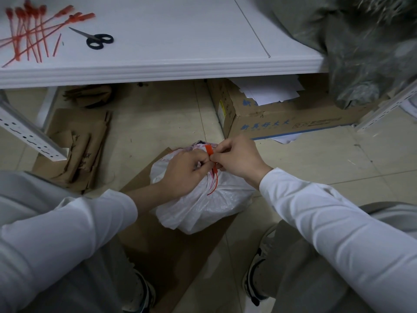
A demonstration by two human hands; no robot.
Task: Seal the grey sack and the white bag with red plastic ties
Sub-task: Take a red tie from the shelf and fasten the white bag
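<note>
Both grips, left hand (187, 170) and right hand (237, 158), pinch red tie (209, 150), seemingly hiding white bag (203, 206) neck.

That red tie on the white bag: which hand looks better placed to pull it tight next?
Probably the right hand: its fingertips pinch the red tie at its flat end, while the left hand grips the bunched neck of the white bag, steadying it.

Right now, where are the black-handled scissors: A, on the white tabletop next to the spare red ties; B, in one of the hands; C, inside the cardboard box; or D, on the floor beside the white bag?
A: the scissors lie on the white tabletop, just right of the spare red ties.
</note>
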